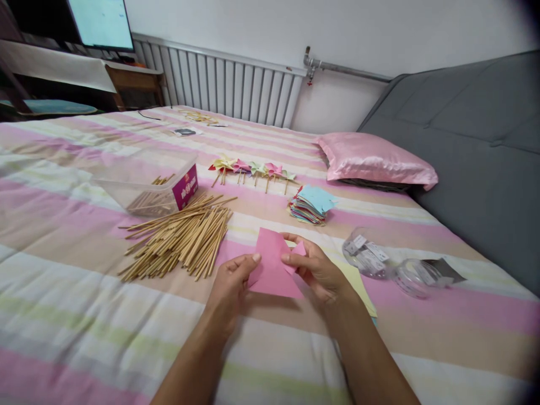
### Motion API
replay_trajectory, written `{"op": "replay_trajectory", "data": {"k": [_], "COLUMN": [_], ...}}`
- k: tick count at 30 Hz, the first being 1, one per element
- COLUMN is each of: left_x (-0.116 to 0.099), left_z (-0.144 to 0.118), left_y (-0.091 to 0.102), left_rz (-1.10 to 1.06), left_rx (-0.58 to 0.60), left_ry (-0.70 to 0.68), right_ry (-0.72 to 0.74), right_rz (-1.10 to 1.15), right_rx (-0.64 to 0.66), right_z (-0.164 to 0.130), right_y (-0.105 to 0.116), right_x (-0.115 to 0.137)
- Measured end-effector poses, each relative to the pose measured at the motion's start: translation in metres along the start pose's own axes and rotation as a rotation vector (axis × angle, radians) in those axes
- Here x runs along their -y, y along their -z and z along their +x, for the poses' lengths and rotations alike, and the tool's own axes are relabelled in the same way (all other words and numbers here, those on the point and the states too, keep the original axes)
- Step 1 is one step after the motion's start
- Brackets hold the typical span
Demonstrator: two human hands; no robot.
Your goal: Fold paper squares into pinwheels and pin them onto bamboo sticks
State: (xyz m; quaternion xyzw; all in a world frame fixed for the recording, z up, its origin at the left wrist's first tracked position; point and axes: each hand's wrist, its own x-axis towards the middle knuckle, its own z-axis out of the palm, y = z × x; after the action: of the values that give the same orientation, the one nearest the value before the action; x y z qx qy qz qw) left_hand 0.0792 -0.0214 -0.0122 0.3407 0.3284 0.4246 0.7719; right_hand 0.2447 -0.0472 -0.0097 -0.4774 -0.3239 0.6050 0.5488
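A square of pink paper [272, 270] is held up over the bed between both hands, with cuts running in from its corners. My left hand [236, 281] pinches its left edge, thumb on top. At the right, my right hand [316, 267] grips a cut flap that is bent in toward the middle. Under and beyond my right wrist lie yellow paper sheets [358, 289], partly hidden. Ahead of my hands sits a stack of coloured cut papers [312, 203], light blue on top. To the left is a pile of thin wooden sticks [181, 239].
A clear plastic box [145, 185] with more sticks stands behind the pile. Finished paper pinwheels [253, 167] lie in a row farther back. Two round clear containers [367, 253] sit at right. A pink pillow [375, 160] rests by the grey headboard [472, 124].
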Motion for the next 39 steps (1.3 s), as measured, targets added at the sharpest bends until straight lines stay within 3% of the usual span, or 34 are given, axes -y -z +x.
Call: {"op": "replay_trajectory", "data": {"k": [7, 21, 29, 35, 39], "left_x": [0.005, 0.009, 0.011, 0.007, 0.008], "left_z": [-0.001, 0.002, 0.004, 0.003, 0.002], "left_y": [-0.001, 0.004, 0.004, 0.001, 0.0], "left_rz": [0.194, 0.375, 0.303, 0.259, 0.279], "left_rx": [0.01, -0.094, -0.071, -0.158, -0.195], "left_ry": [0.049, 0.092, 0.091, 0.063, 0.055], "right_ry": [0.002, 0.054, 0.06, 0.055, 0.082], "right_rz": [-0.151, -0.375, -0.321, -0.219, -0.277], "right_rx": [0.044, 0.1, 0.105, 0.124, 0.072], "right_z": [-0.002, -0.007, -0.004, -0.003, -0.003], "right_y": [0.001, -0.004, -0.007, -0.004, -0.002], "right_x": [-0.001, 0.006, 0.005, 0.003, 0.005]}}
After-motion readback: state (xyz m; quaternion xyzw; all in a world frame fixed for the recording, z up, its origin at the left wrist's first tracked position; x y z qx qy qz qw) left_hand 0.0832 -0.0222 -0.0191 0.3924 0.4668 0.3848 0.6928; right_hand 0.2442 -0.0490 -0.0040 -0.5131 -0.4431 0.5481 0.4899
